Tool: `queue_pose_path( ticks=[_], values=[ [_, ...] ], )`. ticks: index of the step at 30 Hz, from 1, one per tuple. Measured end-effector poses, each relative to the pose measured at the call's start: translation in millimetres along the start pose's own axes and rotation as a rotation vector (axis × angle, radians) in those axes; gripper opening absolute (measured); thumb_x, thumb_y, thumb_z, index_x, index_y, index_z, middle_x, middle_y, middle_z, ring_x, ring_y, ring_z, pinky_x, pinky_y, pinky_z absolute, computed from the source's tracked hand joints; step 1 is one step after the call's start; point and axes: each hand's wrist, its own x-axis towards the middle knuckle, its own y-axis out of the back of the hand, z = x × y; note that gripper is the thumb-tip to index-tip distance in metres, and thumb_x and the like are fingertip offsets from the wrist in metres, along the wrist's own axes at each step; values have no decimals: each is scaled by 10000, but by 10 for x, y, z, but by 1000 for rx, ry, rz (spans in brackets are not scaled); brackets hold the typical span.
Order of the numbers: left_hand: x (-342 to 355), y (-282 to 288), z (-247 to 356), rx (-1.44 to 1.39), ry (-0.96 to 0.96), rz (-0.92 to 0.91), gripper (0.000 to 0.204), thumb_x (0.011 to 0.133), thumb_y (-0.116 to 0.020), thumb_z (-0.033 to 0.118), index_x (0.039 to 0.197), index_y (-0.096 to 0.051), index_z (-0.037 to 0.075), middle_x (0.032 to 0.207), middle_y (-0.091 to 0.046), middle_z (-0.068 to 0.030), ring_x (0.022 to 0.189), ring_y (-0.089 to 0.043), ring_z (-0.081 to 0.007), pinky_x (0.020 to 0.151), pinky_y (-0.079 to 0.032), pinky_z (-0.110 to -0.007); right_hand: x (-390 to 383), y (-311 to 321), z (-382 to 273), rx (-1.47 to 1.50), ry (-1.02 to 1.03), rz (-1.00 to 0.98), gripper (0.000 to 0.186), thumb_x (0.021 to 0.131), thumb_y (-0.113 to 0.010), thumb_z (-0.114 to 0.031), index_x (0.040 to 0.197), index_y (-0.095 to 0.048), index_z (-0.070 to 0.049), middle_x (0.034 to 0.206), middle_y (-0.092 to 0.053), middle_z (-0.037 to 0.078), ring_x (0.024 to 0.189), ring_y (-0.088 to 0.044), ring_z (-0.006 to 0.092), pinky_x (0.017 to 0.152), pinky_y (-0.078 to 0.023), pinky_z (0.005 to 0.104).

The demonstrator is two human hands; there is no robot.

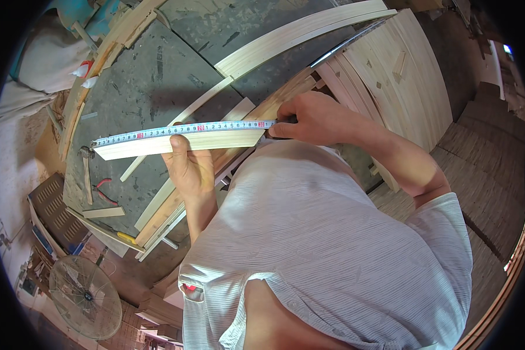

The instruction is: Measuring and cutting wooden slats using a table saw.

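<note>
A pale wooden strip (140,147) with slanted ends is held up over the workbench in my left hand (186,169). My left thumb lies over its near face, the fingers behind it. Along the strip's upper edge runs the stretched blade of a tape measure (227,125), its free end near the strip's left tip. At the strip's right end my right hand (309,119) is closed on the tape measure; the fingers hide what lies inside the grip. Under the strip, a thinner wooden stick (132,169) lies slantwise on the bench.
The dark workbench (175,64) carries a hammer (87,181), red-handled pliers (104,191), a short wood offcut (104,212) and long pale boards (297,32). A wooden panel (396,76) stands at the right, stacked boards (484,157) beyond. A fan (86,297) is at lower left.
</note>
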Motion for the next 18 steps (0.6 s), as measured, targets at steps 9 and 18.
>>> queue_pose_path(
  ticks=[9,18],
  values=[
    [-4,6,-3,19,-3,22,333,1030,-717,193,1312,-615,49,1215,-697,-105,1154,-670,-237,1081,-553,-437,23,-16,30,-24,6,20,466,936,-682,-459,998,-797,-12,853,-744,201,810,-718,367,777,-559,453],
    [-4,-61,-8,3,14,50,255,1037,-705,120,1273,-617,78,1172,-711,-75,1125,-689,-212,1077,-564,-431,24,4,34,-17,23,46,456,933,-676,-459,973,-795,-20,836,-741,197,792,-718,367,755,-557,458]
  ],
)
